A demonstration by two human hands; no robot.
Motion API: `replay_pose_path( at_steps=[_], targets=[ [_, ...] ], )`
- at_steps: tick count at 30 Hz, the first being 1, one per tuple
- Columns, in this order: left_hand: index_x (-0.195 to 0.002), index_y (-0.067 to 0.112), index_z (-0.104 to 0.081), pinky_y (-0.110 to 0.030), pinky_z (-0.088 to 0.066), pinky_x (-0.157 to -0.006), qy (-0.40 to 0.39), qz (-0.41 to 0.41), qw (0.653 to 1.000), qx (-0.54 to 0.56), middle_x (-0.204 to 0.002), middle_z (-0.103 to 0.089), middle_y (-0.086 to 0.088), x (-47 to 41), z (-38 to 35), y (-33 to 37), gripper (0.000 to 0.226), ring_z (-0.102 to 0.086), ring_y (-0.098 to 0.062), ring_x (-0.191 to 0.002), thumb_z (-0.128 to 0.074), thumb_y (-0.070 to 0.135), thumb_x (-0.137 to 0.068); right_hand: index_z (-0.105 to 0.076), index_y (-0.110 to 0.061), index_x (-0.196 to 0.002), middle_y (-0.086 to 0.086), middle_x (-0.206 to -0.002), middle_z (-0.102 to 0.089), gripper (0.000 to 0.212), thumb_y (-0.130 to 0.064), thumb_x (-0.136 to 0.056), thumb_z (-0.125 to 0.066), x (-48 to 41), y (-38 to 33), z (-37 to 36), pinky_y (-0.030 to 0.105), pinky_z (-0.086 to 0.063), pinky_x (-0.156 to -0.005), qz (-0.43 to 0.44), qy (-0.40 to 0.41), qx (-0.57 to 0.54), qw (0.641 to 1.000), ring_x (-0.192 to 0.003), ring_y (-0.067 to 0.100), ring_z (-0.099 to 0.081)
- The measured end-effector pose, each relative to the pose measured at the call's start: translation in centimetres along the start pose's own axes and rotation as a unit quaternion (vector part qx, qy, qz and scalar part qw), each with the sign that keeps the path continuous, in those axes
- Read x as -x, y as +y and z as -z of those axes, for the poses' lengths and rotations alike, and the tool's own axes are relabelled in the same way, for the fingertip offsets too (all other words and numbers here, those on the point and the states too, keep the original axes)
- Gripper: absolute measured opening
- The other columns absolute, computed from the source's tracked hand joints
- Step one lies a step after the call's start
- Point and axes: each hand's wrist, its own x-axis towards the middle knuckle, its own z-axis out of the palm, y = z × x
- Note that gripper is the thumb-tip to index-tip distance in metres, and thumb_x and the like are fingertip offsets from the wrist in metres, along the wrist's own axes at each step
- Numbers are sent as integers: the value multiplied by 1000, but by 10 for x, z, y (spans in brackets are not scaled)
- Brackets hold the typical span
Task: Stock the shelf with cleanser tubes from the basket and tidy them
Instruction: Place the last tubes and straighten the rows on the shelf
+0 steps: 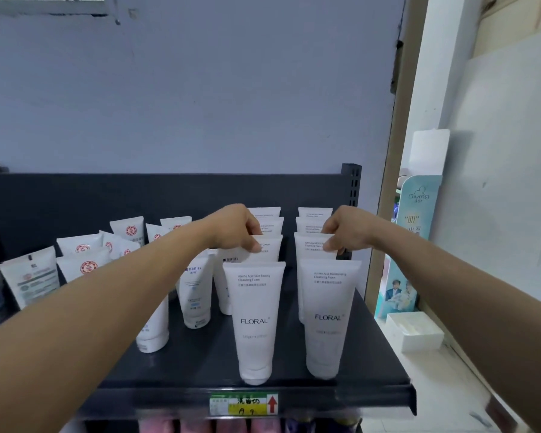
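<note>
Hands outstretched, a person worked two files of white FLORAL cleanser tubes standing cap-down on a black shelf (372, 354). The tubes stood close in file on narrow caps, so a sideways tug or a push forward could likely tip one into the next and send the front left tube (255, 320) or the front right tube (327, 317) over the shelf's lip. The left forearm, which crossed in front of the Monting tubes (196, 295), might knock those too if it dropped.

The left hand (236, 228) had its fingers curled, and its thumb and fingertips pinched the crimped top of the left-row tube (270, 250), second in its file. The right hand (344, 228) was curled likewise and pinched the top of the right-row tube (310, 245), also second in its file. More tubes stood behind each.

Red-emblem tubes (88, 267) stood less evenly at the shelf's left end. A green and yellow price label (244, 404) was fixed to the front rail. Beyond the right end were a pale blue display card (417, 214) and a white box (414, 331). The basket was out of view.
</note>
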Motion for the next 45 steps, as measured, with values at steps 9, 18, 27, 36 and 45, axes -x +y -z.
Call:
replay_pose_path(
  at_steps=[9, 18, 27, 36, 45],
  targets=[
    [-96, 9, -74, -33, -51, -91, -31, -4, 999, -6, -97, -73, -5, 1, 3, 1, 18, -62, -18, -86, -74, 15, -79, -67, -3, -114, -3, -78, -61, 29, -12, -87, -67, -5, 2, 5, 19, -48, -67, 15, -12, 29, 999, -63, 10, -60],
    [-92, 16, -74, -28, -50, -78, -67, 5, 997, 27, -91, -72, -3, -3, 9, -2, 24, -61, -16, -79, -74, 37, -78, -72, -13, -101, -1, -100, -71, 23, -29, -84, -69, -9, 10, 16, 30, -55, -82, 20, -15, -12, 1000, -87, 18, -66],
    [-100, 16, -69, -25, -42, -83, 97, 5, 995, 11, -101, -65, 3, -23, 11, -2, 14, -59, -14, -93, -63, 22, -89, -63, -9, -121, 5, -126, -62, 33, -17, -90, -63, -36, 21, 9, 29, -43, -94, -18, 128, -57, 990, -112, 21, -58],
    [-123, 12, -59, -26, -44, -90, 79, 23, 995, -54, -123, -59, -4, -44, 1, -8, 37, -56, -21, -111, -64, 17, -87, -60, -8, -127, 7, -131, -60, 40, -9, -87, -63, -56, 33, -5, 24, -41, -87, -17, 77, -54, 995, -115, 22, -58],
    [-107, 14, -67, -25, -42, -86, 81, 31, 995, -48, -104, -64, 1, -49, 23, -13, 22, -57, -16, -98, -66, 18, -86, -69, -11, -113, 3, -121, -65, 26, -19, -88, -66, -57, 16, 19, 23, -40, -86, 44, 110, -76, 990, -110, 18, -59]
  ],
)
